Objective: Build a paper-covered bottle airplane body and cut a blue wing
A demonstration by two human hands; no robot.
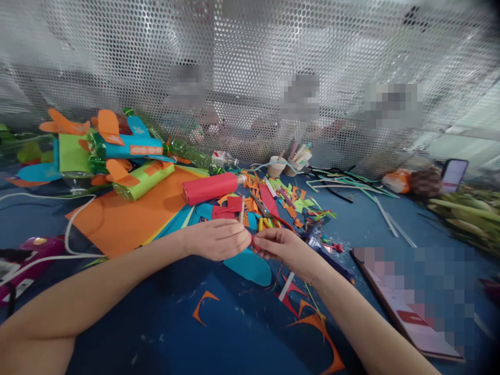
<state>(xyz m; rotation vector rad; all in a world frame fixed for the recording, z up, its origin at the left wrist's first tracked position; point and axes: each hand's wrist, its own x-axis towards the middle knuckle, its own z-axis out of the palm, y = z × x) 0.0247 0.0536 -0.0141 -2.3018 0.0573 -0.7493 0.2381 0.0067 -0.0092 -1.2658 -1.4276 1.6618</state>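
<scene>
Near the middle of the head view, my left hand [224, 239] is closed, with a thin pale stick [242, 210] rising from behind its fingers. What else it grips is hidden. Touching or nearly touching its fingertips, my right hand [279, 247] pinches a small red piece [253, 241]. Just below both hands lies a blue rounded paper shape [250, 268]. Scissors [260, 205] and coloured paper scraps [295, 195] are spread behind them. A red-wrapped bottle [211, 188] lies behind my left hand.
Paper-covered bottle planes [128, 146] and orange sheets [117, 224] fill the left. Cups of markers [299, 160] stand by the perforated metal screen [242, 78]. At right are a tablet [410, 312], a phone [454, 174] and pale strips [385, 216]. Orange offcuts [326, 333] lie in front.
</scene>
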